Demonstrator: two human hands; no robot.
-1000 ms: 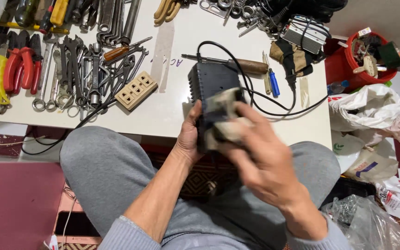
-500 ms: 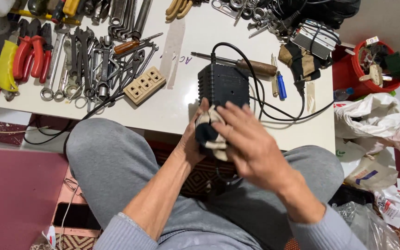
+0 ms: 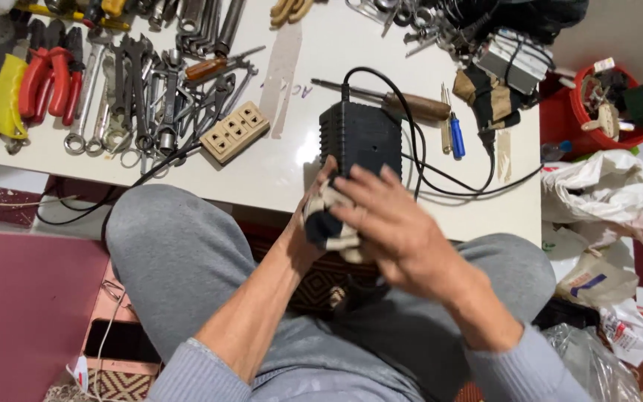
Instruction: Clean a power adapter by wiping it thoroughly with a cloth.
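While palm-down, right hand (image 3: 396, 231) covers rag (image 3: 329, 223) | left hand (image 3: 310, 234) cups beneath

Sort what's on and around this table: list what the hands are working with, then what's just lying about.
In hand:
left hand
right hand
dark-and-cream rag
black box with its cable

Lying about:
wrenches
red-handled pliers
beige socket strip
wooden-handled tool
blue screwdriver
red bucket
plastic bags
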